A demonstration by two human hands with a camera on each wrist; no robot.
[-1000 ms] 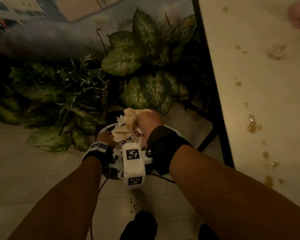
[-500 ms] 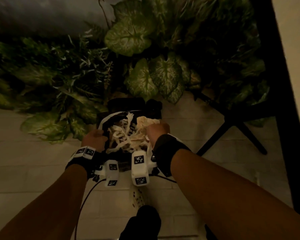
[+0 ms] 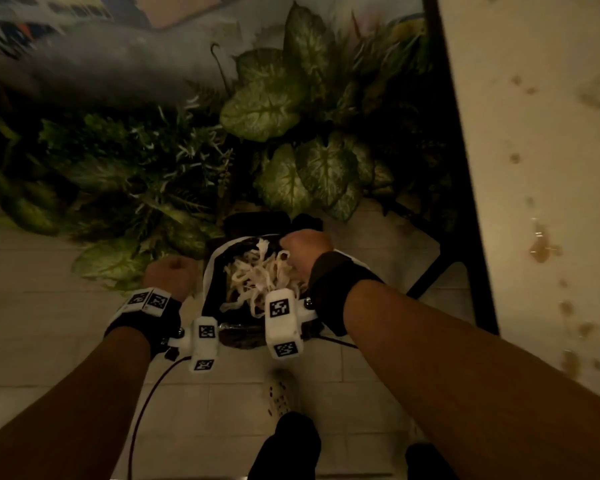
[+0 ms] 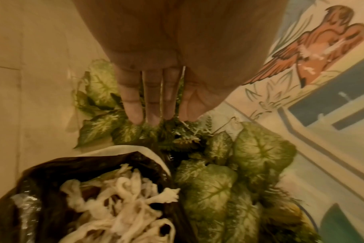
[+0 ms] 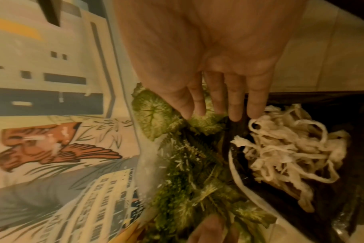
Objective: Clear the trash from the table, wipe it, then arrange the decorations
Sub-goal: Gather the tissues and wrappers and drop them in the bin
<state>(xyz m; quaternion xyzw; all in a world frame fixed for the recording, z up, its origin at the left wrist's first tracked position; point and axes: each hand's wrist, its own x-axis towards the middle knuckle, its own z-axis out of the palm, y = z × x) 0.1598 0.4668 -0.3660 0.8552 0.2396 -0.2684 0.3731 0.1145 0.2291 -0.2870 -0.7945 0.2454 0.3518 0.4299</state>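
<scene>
Cream tabletop, one, flat, dark-edged, filling the right side; brown spill spots and one wet amber puddle dot its surface.

Pale tiled floor, rectangular tiles, grouted.

Painted mural on the far wall: orange winged figure, pale buildings with dark windows. No readable writing.

Green foliage, many leaves, broad heart-shaped ones with pale veining and fine feathery sprigs, banked along the far wall, behind and left of the bin.

Bin, one, white-rimmed, lined with a glossy black bag, standing on the floor just left of the table.

Trash, one tangled heap of off-white shredded strips, curled and ribbon-like, lying inside the bag.

Left hand, one, fingers straight and close together, holding nothing, over the leaves beside the bin's left rim.

Right hand, one, fingers straight and slightly spread, holding nothing, above the bin's far-right rim, tips near the strips.

Wrist units, two, white blocky plastic, bearing black-and-white square markers, on black straps.

Shoe, one, pale, perforated, near edge.
</scene>
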